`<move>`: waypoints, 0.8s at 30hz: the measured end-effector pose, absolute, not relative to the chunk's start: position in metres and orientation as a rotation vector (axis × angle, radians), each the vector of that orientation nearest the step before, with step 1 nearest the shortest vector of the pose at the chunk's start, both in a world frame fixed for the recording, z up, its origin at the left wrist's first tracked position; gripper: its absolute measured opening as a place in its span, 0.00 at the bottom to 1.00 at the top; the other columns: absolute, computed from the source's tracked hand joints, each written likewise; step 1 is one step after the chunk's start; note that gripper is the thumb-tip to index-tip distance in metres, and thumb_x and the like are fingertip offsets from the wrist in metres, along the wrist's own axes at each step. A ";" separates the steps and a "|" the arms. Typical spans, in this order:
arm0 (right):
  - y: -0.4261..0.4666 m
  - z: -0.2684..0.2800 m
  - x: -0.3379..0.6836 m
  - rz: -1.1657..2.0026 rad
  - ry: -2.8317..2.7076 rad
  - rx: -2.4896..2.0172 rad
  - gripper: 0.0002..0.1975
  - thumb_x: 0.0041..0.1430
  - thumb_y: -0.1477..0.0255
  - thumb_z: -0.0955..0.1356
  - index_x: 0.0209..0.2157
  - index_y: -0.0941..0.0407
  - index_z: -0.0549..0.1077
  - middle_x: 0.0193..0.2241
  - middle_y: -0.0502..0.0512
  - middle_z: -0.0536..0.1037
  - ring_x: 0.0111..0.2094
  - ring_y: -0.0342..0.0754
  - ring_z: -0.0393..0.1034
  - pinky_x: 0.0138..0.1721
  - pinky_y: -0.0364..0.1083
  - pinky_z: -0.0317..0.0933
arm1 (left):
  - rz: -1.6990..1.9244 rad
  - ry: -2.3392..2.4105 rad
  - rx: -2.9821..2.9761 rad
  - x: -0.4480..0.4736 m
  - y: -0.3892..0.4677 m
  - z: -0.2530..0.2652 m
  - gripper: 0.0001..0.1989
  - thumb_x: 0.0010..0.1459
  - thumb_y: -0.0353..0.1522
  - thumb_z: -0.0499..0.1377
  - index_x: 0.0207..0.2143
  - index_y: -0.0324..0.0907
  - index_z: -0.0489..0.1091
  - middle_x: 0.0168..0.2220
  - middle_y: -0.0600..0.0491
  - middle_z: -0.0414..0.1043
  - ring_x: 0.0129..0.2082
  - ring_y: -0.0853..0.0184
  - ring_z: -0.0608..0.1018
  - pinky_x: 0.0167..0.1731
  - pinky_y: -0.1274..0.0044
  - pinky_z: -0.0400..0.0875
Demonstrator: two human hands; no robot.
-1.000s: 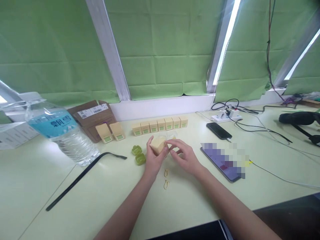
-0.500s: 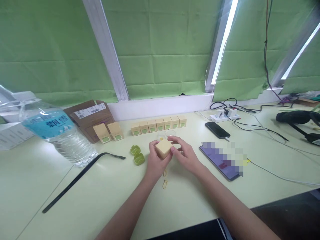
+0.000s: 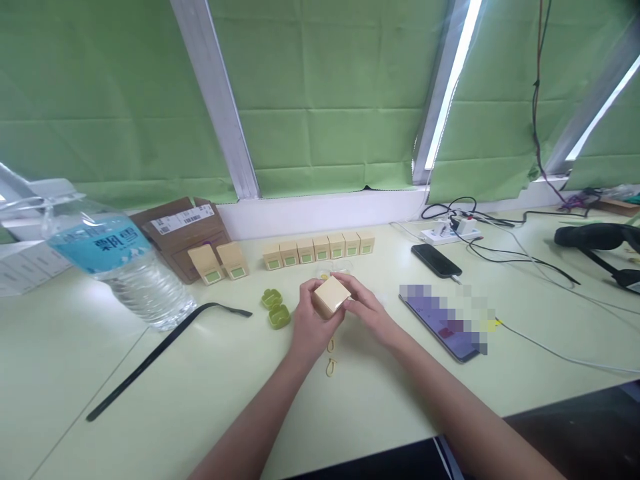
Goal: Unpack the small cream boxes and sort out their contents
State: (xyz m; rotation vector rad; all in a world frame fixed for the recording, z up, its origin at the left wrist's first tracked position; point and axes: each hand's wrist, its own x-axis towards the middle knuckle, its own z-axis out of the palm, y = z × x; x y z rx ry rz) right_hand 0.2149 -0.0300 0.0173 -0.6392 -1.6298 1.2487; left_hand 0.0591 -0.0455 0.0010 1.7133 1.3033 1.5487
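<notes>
A small tan cardboard box [image 3: 331,297] is held between my two hands above the table, its flat top face tilted up toward me. My left hand [image 3: 313,325] wraps round its left side and underside. On the right edge, the fingers of my right hand [image 3: 367,306] close on the box, thumb near the front corner. Just past the box lies a clear plastic container [image 3: 341,268], partly hidden by my fingers. Two small yellow loops [image 3: 331,367] lie below my wrists. To the left rests an opened green clover-shaped case [image 3: 278,316].
Several small tan boxes [image 3: 321,249] stand in a row at the back, and two with raised lids [image 3: 205,263] stand further left. A water bottle [image 3: 135,267], black strap [image 3: 150,360] and brown carton [image 3: 183,233] are left. Phones [image 3: 436,260], cables and a power strip [image 3: 445,235] are right.
The box has turned slightly and its top face now shows more toward me. The fingers of my right hand have drawn in closer along its far right edge.
</notes>
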 end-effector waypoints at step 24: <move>-0.031 0.017 0.217 1.204 -1.668 -0.723 0.20 0.64 0.58 0.65 0.55 0.51 0.66 0.55 0.57 0.71 0.52 0.52 0.68 0.49 0.50 0.66 | 1.432 1.110 1.607 0.061 -0.048 0.002 0.27 0.55 0.39 0.66 0.52 0.47 0.58 0.46 0.50 0.72 0.47 0.62 0.77 0.44 0.72 0.73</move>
